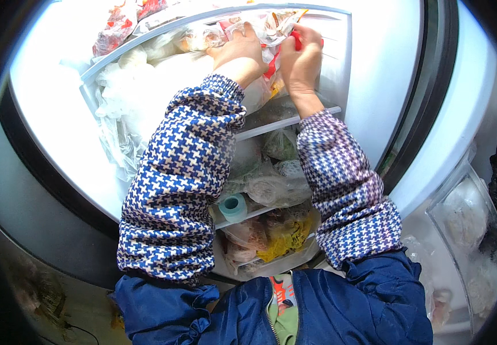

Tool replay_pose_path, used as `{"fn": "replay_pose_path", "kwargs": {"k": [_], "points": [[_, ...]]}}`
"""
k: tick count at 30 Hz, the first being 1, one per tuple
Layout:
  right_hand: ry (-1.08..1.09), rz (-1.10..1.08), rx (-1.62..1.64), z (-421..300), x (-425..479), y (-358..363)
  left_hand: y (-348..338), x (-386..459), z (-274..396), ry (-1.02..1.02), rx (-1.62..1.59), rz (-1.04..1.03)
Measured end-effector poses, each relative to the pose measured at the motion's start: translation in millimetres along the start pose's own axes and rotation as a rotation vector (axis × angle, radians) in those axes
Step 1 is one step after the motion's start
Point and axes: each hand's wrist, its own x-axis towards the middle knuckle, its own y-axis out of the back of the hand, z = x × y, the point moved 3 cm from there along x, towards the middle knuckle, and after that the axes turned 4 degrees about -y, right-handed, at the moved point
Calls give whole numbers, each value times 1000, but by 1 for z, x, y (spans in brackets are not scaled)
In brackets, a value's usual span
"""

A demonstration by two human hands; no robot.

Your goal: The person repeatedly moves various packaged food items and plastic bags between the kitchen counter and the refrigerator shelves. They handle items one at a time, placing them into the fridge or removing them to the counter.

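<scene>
Both of my hands reach into the upper drawer [346, 56] of an open freezer compartment. My left hand [242, 54] rests on clear plastic bags of food [203, 38], its fingers spread over the crinkled film; whether it pinches any is hard to tell. To its right, my right hand [302, 60] is curled around red plastic packaging [296, 39]. Between the hands lies a clear bag with printed marks [278, 23], and red and white packaging [270, 64] hangs below it. White plastic bags [132, 99] fill the drawer's left side, washed out by bright light.
Lower shelves hold frosted bags [270, 189], a pale teal cylindrical container [233, 207] and a yellow bag [289, 237]. The door at right has a clear bin [468, 215] with bags. A dark door gasket [54, 172] runs along the left.
</scene>
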Motion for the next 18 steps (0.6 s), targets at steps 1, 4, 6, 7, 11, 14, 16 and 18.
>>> {"fn": "replay_pose_path", "kwargs": {"k": [1,4,6,7,11,14,16,18], "points": [[287,-66,-105,-6,1,-5,-1,0,-1,9,-12,8],[686,-301,-593,-4,15,-35,-2,0,-9,40,38,32],[459,-530,-733,16,29,-48,5,-10,-10,38,147,35],[341,-713,-868,13,30,-43,7,-17,-6,31,190,30],[53,-979,-634,77,38,-62,5,-12,0,10,128,117],[-110,-853,-446,10,20,-62,-4,-23,-29,-92,-30,436],[150,-667,-292,-3,20,-53,2,-32,-21,-153,-139,460],[888,-760,-250,9,6,-77,7,-50,-16,-290,-248,726]]}}
